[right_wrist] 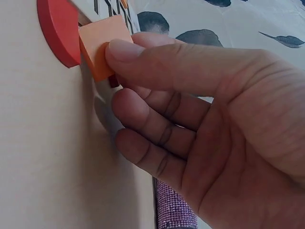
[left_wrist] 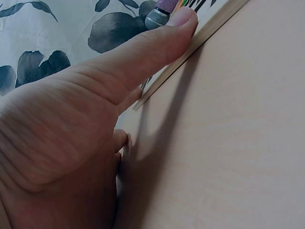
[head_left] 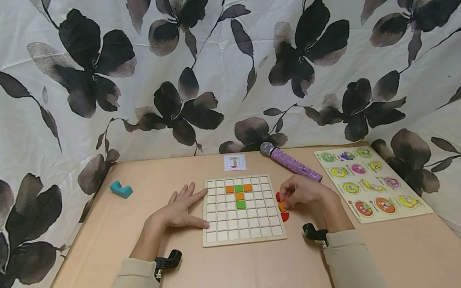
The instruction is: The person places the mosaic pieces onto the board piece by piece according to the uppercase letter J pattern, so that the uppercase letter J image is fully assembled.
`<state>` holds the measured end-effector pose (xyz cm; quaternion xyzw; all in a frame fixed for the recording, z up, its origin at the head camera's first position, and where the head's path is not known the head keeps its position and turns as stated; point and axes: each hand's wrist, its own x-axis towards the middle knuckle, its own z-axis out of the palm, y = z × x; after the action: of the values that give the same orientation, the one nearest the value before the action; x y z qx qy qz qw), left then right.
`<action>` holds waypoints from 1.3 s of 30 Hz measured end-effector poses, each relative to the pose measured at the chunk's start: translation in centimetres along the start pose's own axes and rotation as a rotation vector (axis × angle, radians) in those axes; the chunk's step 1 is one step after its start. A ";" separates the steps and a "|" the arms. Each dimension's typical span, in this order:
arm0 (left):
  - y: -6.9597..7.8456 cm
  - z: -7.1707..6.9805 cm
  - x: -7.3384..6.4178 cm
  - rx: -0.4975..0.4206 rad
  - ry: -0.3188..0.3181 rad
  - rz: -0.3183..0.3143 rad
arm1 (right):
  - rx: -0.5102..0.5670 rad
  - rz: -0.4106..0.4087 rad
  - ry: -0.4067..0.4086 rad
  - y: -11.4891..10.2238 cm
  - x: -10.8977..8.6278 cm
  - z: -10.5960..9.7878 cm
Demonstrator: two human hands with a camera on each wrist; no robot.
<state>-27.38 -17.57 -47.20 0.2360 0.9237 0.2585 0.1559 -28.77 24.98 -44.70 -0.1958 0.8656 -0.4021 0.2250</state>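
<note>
A white gridded board lies on the table, with orange and green square tiles in its upper middle cells. My left hand is spread at its left side, thumb and index fingertip touching the edge. In the left wrist view the thumb rests straight along the board's rim. Off the right edge, my right hand pinches an orange square tile between thumb and fingers, tilted above the table. Red rounded pieces lie beside the board, partly behind that hand.
A small pattern card lies behind the board, near a glittery purple microphone. Farther right is a fruit picture board. A teal angled block sits at the back left. Floral cloth hangs behind the table.
</note>
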 end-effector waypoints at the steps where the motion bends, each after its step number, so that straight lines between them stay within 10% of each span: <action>1: 0.0 0.0 0.0 0.003 -0.002 -0.002 | -0.001 -0.001 -0.001 0.0 0.0 0.0; 39: 0.0 -0.1 -0.1 -0.006 0.005 -0.002 | -0.078 -0.060 0.093 -1.1 -0.2 -0.3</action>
<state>-27.32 -17.61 -47.10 0.2340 0.9236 0.2615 0.1546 -28.55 24.59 -43.60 -0.2115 0.8839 -0.3832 0.1647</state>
